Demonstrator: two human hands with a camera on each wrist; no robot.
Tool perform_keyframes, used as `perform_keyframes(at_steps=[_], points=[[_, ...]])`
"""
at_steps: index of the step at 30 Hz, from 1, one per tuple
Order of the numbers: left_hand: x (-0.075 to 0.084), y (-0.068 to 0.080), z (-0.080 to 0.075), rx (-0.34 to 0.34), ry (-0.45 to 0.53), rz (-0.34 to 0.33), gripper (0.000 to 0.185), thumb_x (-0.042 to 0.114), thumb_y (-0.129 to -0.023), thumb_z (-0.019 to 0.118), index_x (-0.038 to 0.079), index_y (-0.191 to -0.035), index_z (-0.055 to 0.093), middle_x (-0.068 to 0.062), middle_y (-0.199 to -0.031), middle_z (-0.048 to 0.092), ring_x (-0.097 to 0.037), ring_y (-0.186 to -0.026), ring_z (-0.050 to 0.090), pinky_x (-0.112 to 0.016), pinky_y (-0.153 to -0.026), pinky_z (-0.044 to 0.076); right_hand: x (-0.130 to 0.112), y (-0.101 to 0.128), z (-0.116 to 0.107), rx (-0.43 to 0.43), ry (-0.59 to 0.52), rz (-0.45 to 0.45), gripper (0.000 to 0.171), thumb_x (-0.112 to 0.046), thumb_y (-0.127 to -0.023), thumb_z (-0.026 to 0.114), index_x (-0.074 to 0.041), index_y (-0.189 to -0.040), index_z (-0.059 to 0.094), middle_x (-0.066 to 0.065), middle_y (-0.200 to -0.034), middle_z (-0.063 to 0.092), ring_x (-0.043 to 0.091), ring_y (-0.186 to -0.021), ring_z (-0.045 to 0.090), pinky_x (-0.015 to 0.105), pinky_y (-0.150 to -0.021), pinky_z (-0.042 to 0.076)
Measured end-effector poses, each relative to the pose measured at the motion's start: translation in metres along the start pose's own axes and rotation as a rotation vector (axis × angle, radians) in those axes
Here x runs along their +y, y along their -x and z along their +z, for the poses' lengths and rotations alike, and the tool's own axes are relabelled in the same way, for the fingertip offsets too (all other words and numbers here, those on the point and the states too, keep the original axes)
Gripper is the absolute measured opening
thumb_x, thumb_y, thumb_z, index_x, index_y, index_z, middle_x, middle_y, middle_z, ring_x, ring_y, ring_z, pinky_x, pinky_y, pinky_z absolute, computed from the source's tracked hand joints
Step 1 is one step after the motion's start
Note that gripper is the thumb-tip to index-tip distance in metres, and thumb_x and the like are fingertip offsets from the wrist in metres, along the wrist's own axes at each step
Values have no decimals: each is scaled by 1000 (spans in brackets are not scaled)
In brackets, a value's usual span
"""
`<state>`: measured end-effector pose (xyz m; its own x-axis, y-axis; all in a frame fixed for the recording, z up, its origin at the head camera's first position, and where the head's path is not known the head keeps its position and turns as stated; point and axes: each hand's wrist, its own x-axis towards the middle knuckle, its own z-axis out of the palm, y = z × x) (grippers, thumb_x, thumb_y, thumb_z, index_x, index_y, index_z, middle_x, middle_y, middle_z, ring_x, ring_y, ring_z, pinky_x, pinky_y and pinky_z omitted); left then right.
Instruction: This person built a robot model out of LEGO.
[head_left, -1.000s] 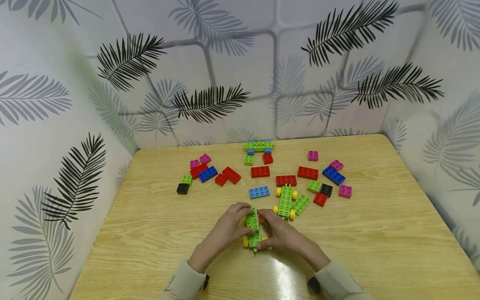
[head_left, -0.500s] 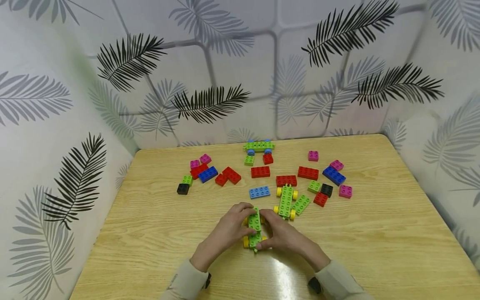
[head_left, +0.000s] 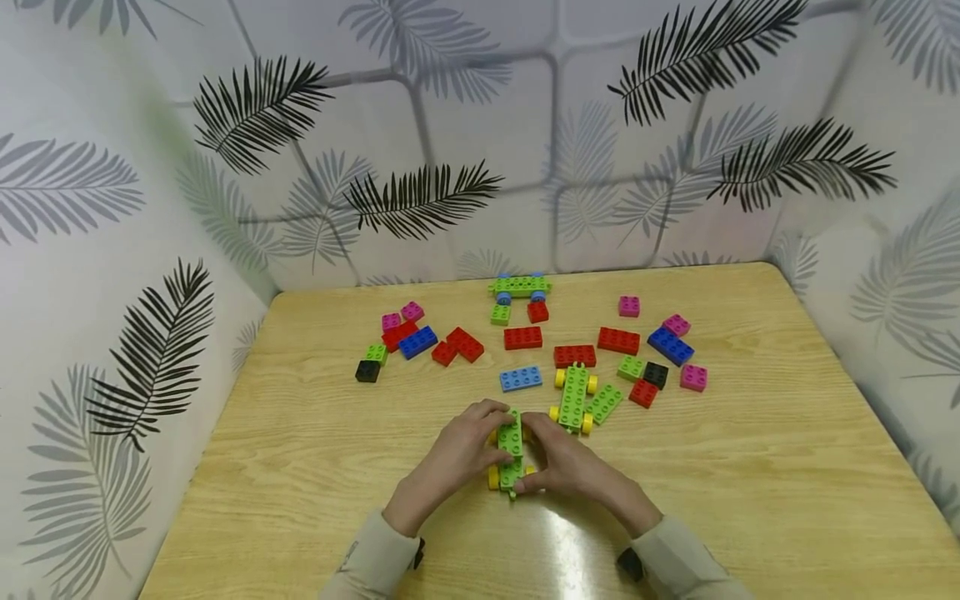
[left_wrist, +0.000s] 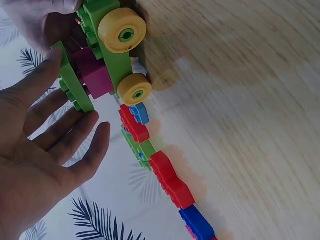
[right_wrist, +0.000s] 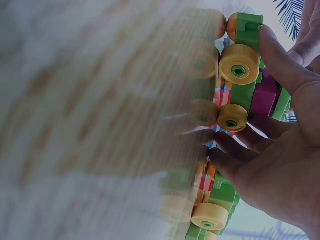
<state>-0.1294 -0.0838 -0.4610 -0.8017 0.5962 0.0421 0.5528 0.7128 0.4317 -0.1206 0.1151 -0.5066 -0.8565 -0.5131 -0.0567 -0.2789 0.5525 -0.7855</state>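
Grips a green plate [head_left: 511,437] lengthwise in the left hand [head_left: 460,443], with thumb clamped on the end away from the light-blue brick [head_left: 521,379] and fingers [left_wrist: 70,140] on the end toward it. Clasps a yellow-wheeled green base [head_left: 512,475] in the right hand [head_left: 568,463], with fingers parted. Holds plate over base, with a magenta brick [right_wrist: 263,95] between, near the light-blue brick, toward the wearer. Angles both hands inward, with palms facing each other.
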Motion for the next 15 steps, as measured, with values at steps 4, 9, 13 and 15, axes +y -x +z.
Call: perform_keyframes(at_steps=[4, 9, 13, 15], points=[[2, 0, -1, -9, -6, 2, 49, 26, -81, 78, 7, -123, 63, -8, -130, 56, -23, -120, 53, -37, -97, 46, -1, 0, -1, -2, 5, 1, 91, -31, -70, 87, -5, -143, 39, 16, -142, 43, 32, -132, 40, 49, -108, 32], [3, 1, -2, -8, -39, 7, 49, 28, -80, 78, 8, -122, 64, -7, -129, 56, -23, -118, 54, -40, -95, 47, -1, -1, -1, -8, 17, 7, 93, -33, -71, 86, -4, -144, 38, 16, -144, 41, 33, -133, 38, 49, -109, 31], [2, -1, -3, -3, -67, 11, 46, 29, -80, 78, 9, -120, 65, -6, -127, 57, -22, -117, 55, -40, -93, 48, -2, 0, -1, -9, 15, 8, 93, -33, -71, 86, -4, -145, 37, 16, -145, 40, 32, -134, 37, 49, -109, 31], [2, -2, -3, 0, -81, 15, 45, 30, -80, 79, 9, -118, 66, -6, -125, 58, -22, -115, 55, -40, -91, 49, -2, 0, 0, -9, 14, 7, 93, -33, -71, 86, -4, -145, 37, 16, -146, 40, 32, -135, 37, 49, -109, 31]])
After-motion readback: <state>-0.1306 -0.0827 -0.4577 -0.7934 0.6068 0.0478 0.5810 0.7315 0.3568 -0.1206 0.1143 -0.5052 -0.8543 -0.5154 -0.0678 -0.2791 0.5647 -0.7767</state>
